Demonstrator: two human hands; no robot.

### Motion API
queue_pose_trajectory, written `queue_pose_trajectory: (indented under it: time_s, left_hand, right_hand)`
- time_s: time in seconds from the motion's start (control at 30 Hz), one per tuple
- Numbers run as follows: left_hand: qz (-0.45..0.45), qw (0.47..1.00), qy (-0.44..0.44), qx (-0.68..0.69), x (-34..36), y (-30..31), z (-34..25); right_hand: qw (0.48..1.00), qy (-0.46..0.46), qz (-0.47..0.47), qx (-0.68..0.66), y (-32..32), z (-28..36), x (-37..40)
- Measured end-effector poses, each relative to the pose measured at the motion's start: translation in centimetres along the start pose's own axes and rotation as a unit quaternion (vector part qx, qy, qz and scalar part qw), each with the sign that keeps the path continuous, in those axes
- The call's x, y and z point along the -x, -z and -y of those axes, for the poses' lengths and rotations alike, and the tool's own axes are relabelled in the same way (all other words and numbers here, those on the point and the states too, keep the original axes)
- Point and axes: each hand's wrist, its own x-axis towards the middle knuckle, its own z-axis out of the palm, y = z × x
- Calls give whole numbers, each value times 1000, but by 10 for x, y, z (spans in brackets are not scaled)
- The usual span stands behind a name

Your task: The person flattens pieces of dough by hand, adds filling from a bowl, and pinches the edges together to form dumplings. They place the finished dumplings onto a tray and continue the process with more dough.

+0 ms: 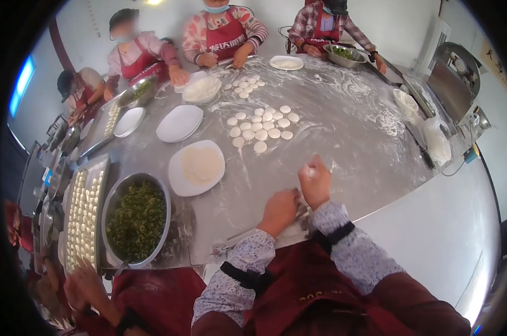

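My left hand [281,211] is closed near the front edge of the steel table, fingers curled down, and what it grips is hidden beneath it. Close beside it, my right hand [316,182] is raised in a fist, with a small white piece of dough [311,172] showing between the fingers. A metal bar [236,239] lies along the table edge by my left forearm. Ahead of both hands, several flat round dough pieces [261,134] are spread on the floured steel table [343,129].
To the left are a plate of flour [200,167], stacked white plates [179,123], a bowl of green filling [137,218] and a tray of dumplings [85,207]. A co-worker's hands [85,285] reach to that tray. A black-handled knife [424,151] lies at right. Several people work opposite.
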Motion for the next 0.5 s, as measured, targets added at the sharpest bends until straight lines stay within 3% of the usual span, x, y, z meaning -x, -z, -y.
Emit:
queue_pose_trajectory:
  time_s: [0.13, 0.2, 0.3, 0.43, 0.5]
  left_hand:
    - [33, 999, -3, -16, 9, 14, 7]
    - [17, 997, 38, 61, 17, 16, 10]
    - [-11, 1000, 19, -8, 18, 6, 3]
    - [-36, 998, 47, 17, 4, -2, -5]
    - [-19, 999, 12, -31, 4, -3, 2]
  right_hand:
    - [997, -30, 29, -62, 43, -14, 37]
    - [991, -65, 36, -109, 44, -14, 41]
    - [999, 42, -8, -6, 18, -1, 12]
    - [1000, 19, -10, 12, -5, -8, -3]
    - [1000, 17, 8, 8, 14, -11, 10]
